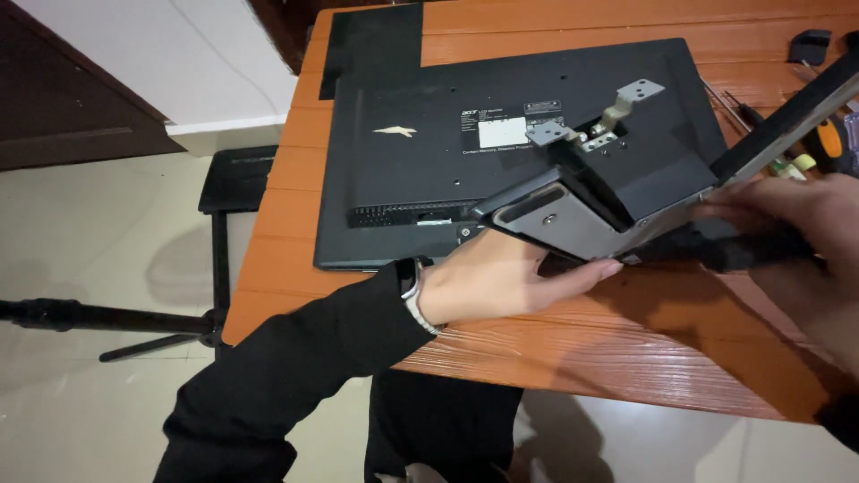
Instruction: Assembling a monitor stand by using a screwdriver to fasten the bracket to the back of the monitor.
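We hold the monitor stand (573,219) over the near edge of the face-down monitor (429,170). Our left hand (501,277) cups it from below, fingers extended; our right hand (787,224) grips its far end (partly blurred). Screwdrivers (761,125) lie beyond the monitor on the wooden table (626,349).

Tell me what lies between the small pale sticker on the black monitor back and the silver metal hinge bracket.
In the head view, a white rectangular label sits on the black monitor back, between the small pale sticker and the silver metal hinge bracket.
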